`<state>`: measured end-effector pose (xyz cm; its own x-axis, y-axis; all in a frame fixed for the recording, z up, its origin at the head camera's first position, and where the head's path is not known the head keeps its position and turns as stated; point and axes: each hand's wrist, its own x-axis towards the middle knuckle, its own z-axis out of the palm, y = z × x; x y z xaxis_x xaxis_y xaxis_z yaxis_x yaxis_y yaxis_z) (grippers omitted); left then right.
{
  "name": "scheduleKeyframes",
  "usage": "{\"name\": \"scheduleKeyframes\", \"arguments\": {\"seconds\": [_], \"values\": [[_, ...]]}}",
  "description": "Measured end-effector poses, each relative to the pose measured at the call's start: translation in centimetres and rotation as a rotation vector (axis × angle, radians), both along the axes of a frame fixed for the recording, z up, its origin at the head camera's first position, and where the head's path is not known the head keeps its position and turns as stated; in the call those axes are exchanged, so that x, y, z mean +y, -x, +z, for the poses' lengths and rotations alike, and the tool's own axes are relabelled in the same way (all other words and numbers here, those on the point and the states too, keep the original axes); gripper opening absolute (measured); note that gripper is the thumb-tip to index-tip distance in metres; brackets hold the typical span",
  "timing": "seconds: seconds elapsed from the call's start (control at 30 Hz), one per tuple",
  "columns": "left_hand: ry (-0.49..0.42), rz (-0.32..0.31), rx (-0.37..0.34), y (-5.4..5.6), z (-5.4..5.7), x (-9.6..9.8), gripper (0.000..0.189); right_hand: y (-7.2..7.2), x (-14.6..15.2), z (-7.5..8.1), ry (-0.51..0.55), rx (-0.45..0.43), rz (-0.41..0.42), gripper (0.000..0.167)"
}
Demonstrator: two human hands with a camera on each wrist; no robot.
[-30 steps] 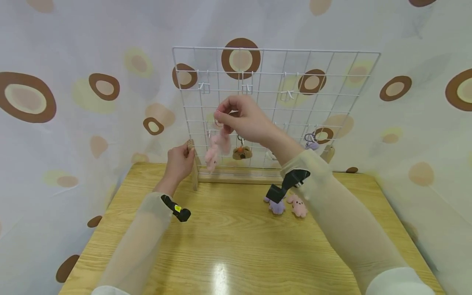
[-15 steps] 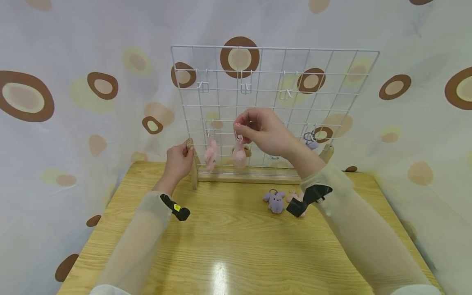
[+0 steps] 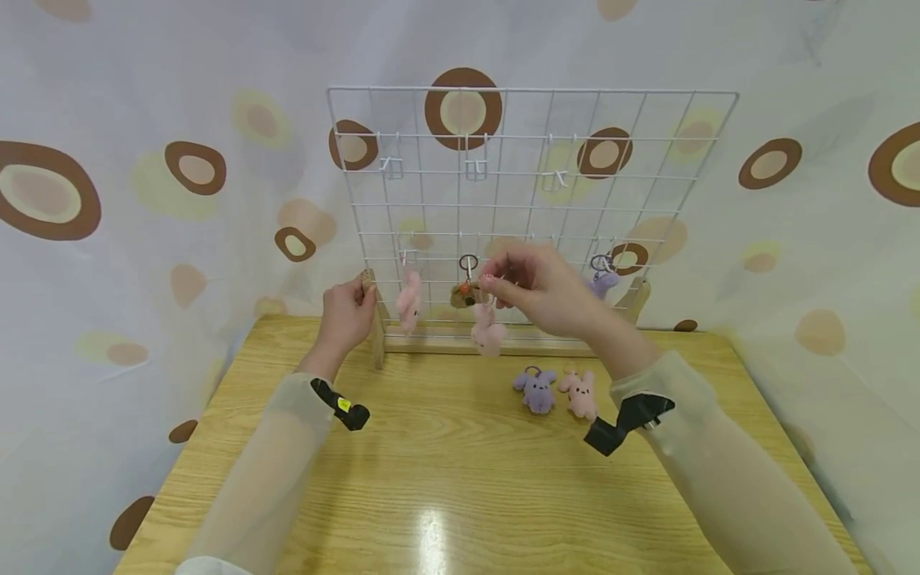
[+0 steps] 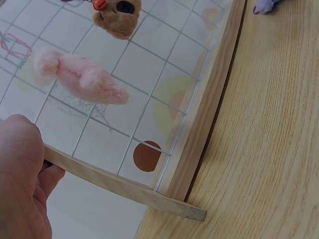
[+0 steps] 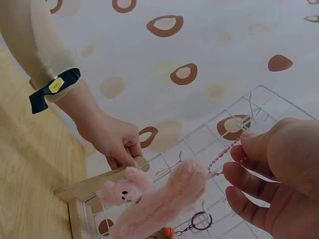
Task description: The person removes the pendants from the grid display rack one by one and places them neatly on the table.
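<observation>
My left hand (image 3: 347, 319) grips the wooden side post (image 3: 377, 339) of a white wire grid rack. Between thumb and fingertips, my right hand (image 3: 546, 287) pinches the pink bead chain (image 5: 224, 154) of a pink plush keychain (image 3: 489, 334), which dangles in front of the grid. Another pink plush keychain (image 3: 410, 303) hangs from a lower left hook. Just left of my right fingertips is a brown bear keychain (image 3: 462, 295), hung by a dark ring. A purple plush keychain (image 3: 602, 283) hangs at the lower right, partly behind my right hand.
Along the rack's upper row, white hooks (image 3: 476, 168) stick out. On the wooden table (image 3: 431, 447) lie a purple plush keychain (image 3: 537, 391) and a pink one (image 3: 579, 393). A patterned cloth (image 3: 180, 319) covers the wall behind.
My right hand has moved right and down from the left hook, carrying the pink plush keychain away from the one hanging there. My left hand stays on the post.
</observation>
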<state>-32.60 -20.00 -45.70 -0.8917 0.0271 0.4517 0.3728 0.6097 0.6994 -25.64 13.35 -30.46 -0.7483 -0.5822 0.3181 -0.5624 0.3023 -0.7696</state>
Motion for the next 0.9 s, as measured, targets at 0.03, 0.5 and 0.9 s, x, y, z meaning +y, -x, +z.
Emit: {"name": "scheduleKeyframes", "arguments": {"seconds": [0.03, 0.5, 0.9], "values": [[0.0, -0.002, 0.001, 0.0, 0.0, 0.0, 0.023, 0.0, 0.2, -0.3, -0.005, -0.009, -0.002, 0.007], [-0.018, 0.001, -0.014, -0.1, 0.1, 0.1, 0.025, -0.6, 1.5, -3.7, 0.001, -0.089, 0.005, 0.006], [-0.009, 0.01, -0.01, 0.1, 0.0, 0.1, 0.021, -1.1, 1.8, -6.2, 0.007, -0.15, 0.01, 0.008]]}}
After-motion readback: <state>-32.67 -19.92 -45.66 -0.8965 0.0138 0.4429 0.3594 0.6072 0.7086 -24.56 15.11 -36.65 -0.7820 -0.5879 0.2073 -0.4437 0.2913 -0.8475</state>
